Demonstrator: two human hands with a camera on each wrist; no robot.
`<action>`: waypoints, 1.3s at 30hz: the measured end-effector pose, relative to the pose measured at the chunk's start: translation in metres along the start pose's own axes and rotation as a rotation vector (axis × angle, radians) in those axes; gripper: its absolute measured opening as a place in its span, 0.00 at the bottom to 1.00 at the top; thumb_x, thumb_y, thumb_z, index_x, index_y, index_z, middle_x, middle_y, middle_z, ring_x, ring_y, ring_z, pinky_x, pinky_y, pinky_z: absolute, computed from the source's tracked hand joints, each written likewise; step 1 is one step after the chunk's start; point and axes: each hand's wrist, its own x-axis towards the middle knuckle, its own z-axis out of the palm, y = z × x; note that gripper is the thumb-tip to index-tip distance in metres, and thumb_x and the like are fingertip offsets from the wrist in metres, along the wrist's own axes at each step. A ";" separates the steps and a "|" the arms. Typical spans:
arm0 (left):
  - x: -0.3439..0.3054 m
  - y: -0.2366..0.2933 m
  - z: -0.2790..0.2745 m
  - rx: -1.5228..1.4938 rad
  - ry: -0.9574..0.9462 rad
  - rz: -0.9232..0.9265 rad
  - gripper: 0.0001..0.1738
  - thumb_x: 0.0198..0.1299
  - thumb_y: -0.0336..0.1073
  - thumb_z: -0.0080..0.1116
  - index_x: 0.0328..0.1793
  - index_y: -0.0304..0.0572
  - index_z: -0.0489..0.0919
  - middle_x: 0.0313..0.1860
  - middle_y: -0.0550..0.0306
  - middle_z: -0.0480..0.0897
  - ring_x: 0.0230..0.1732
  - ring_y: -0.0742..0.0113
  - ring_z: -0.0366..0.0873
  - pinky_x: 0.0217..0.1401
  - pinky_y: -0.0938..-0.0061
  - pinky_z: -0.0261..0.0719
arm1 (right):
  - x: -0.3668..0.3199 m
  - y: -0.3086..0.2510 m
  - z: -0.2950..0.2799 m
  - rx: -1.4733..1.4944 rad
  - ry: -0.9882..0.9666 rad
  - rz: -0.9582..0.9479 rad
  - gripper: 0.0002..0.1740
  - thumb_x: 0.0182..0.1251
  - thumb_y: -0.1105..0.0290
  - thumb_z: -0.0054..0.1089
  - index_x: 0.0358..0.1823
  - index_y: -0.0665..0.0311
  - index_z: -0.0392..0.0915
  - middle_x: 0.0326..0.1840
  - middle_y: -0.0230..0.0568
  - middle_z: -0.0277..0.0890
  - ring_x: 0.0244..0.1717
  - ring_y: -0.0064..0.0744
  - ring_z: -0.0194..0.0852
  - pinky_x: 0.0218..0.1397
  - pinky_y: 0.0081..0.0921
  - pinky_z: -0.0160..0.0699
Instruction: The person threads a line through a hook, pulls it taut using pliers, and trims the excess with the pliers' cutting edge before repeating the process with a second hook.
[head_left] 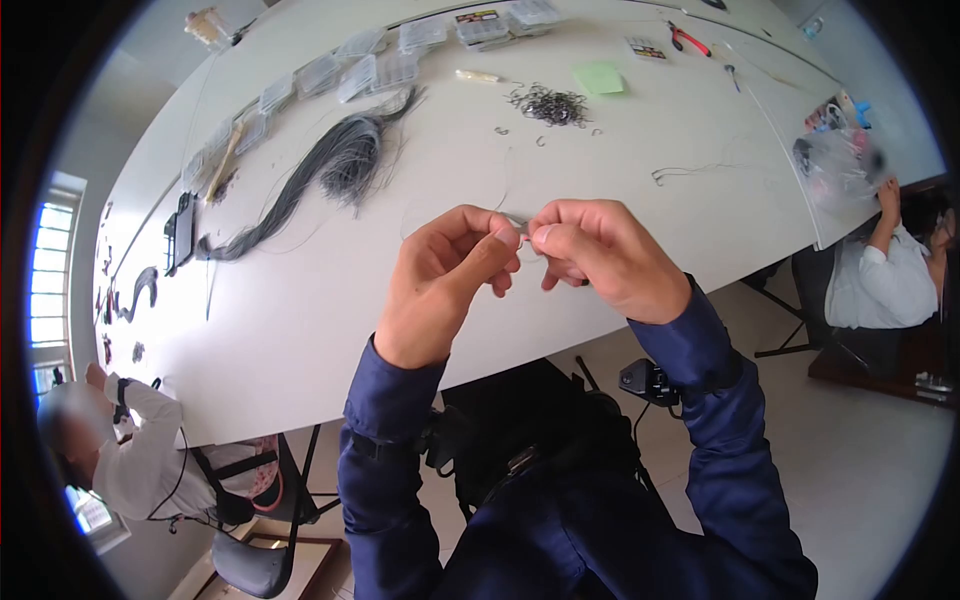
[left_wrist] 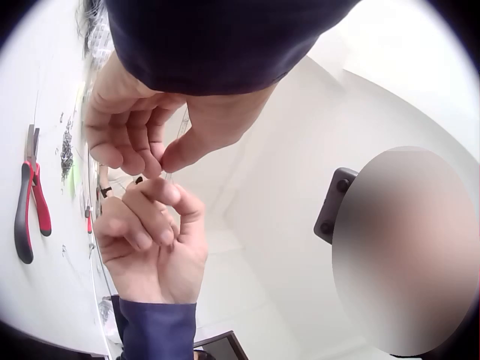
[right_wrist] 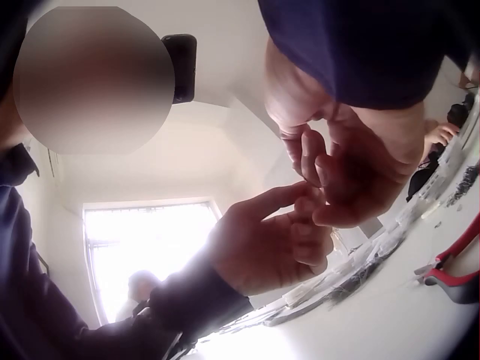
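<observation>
The left hand [head_left: 435, 285] and the right hand [head_left: 620, 260] meet fingertip to fingertip above the near part of the table. Each pinches between thumb and forefinger at a small thin piece [head_left: 517, 222], mostly covered by the fingers; its exact shape cannot be told. A fine line rises faintly beyond the fingertips. In the left wrist view, the left hand [left_wrist: 172, 127] is above the right hand [left_wrist: 154, 240], their tips touching. The right wrist view has the right hand [right_wrist: 360, 165] over the left hand [right_wrist: 262, 244], both with the other fingers curled.
Beyond the hands lie a grey strand bundle [head_left: 290, 190], a pile of dark hooks [head_left: 550, 104], a green note [head_left: 599, 78], red-handled pliers [head_left: 690, 42] and clear boxes [head_left: 422, 35]. Hooks with line [head_left: 660, 176] lie to the right. One person sits at each side.
</observation>
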 end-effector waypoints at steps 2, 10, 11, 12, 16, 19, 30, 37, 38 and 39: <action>0.001 0.006 0.003 0.087 -0.025 -0.004 0.10 0.69 0.34 0.60 0.45 0.31 0.79 0.33 0.57 0.81 0.33 0.73 0.76 0.39 0.78 0.74 | -0.006 -0.003 -0.015 0.109 -0.163 0.061 0.17 0.76 0.63 0.52 0.31 0.68 0.75 0.22 0.27 0.67 0.24 0.16 0.62 0.36 0.22 0.78; 0.036 0.017 -0.005 0.243 0.045 0.148 0.11 0.71 0.36 0.58 0.44 0.33 0.79 0.29 0.63 0.78 0.29 0.78 0.73 0.34 0.81 0.71 | -0.075 -0.034 -0.106 -0.111 0.030 -0.148 0.17 0.74 0.61 0.50 0.27 0.63 0.70 0.33 0.36 0.67 0.36 0.26 0.67 0.43 0.28 0.73; 0.043 0.016 -0.002 0.269 0.036 0.145 0.11 0.70 0.36 0.59 0.43 0.34 0.79 0.29 0.63 0.78 0.29 0.78 0.73 0.34 0.81 0.71 | -0.085 -0.033 -0.128 -0.130 0.077 -0.231 0.16 0.74 0.59 0.50 0.30 0.62 0.70 0.42 0.40 0.69 0.45 0.29 0.67 0.54 0.32 0.71; 0.050 0.014 0.001 0.297 0.029 0.142 0.11 0.70 0.36 0.59 0.43 0.34 0.80 0.29 0.64 0.78 0.29 0.78 0.73 0.34 0.81 0.71 | -0.095 -0.037 -0.150 -0.162 0.089 -0.301 0.15 0.77 0.62 0.47 0.35 0.65 0.73 0.51 0.45 0.72 0.54 0.30 0.69 0.61 0.33 0.67; 0.088 -0.007 0.034 0.437 -0.080 0.120 0.12 0.64 0.36 0.64 0.42 0.30 0.84 0.28 0.63 0.81 0.28 0.79 0.75 0.32 0.82 0.73 | -0.126 -0.050 -0.218 -0.161 0.489 -0.250 0.14 0.79 0.60 0.48 0.38 0.62 0.73 0.34 0.32 0.71 0.39 0.23 0.71 0.53 0.28 0.74; 0.126 -0.041 0.073 0.579 -0.156 0.143 0.13 0.57 0.37 0.69 0.38 0.31 0.87 0.28 0.52 0.86 0.30 0.71 0.82 0.36 0.75 0.80 | -0.133 -0.050 -0.275 -0.216 0.722 -0.076 0.14 0.77 0.58 0.55 0.39 0.61 0.75 0.23 0.20 0.60 0.25 0.14 0.61 0.36 0.17 0.68; 0.171 -0.108 0.131 1.095 0.004 0.292 0.09 0.51 0.40 0.72 0.34 0.45 0.87 0.29 0.60 0.86 0.35 0.60 0.85 0.54 0.64 0.72 | -0.106 -0.002 -0.372 -0.952 0.875 0.133 0.23 0.67 0.53 0.67 0.42 0.70 0.85 0.33 0.32 0.82 0.34 0.20 0.75 0.42 0.21 0.73; 0.168 -0.106 0.101 0.845 -0.104 0.382 0.09 0.54 0.33 0.68 0.40 0.37 0.85 0.28 0.56 0.84 0.30 0.65 0.81 0.39 0.71 0.79 | -0.083 0.012 -0.385 -1.082 0.860 0.145 0.24 0.66 0.52 0.66 0.42 0.71 0.85 0.33 0.37 0.84 0.35 0.23 0.79 0.44 0.23 0.76; 0.166 -0.103 0.100 0.828 -0.105 0.385 0.09 0.55 0.32 0.67 0.40 0.36 0.85 0.28 0.55 0.84 0.30 0.66 0.80 0.38 0.73 0.80 | -0.080 0.013 -0.387 -1.089 0.870 0.134 0.24 0.66 0.51 0.66 0.42 0.70 0.85 0.32 0.37 0.84 0.35 0.23 0.79 0.44 0.24 0.76; 0.163 -0.099 0.099 0.825 -0.098 0.363 0.08 0.55 0.32 0.67 0.40 0.36 0.85 0.28 0.55 0.84 0.30 0.66 0.80 0.38 0.73 0.80 | -0.076 0.014 -0.389 -1.097 0.882 0.122 0.24 0.66 0.51 0.66 0.42 0.70 0.86 0.32 0.37 0.84 0.35 0.24 0.79 0.43 0.24 0.76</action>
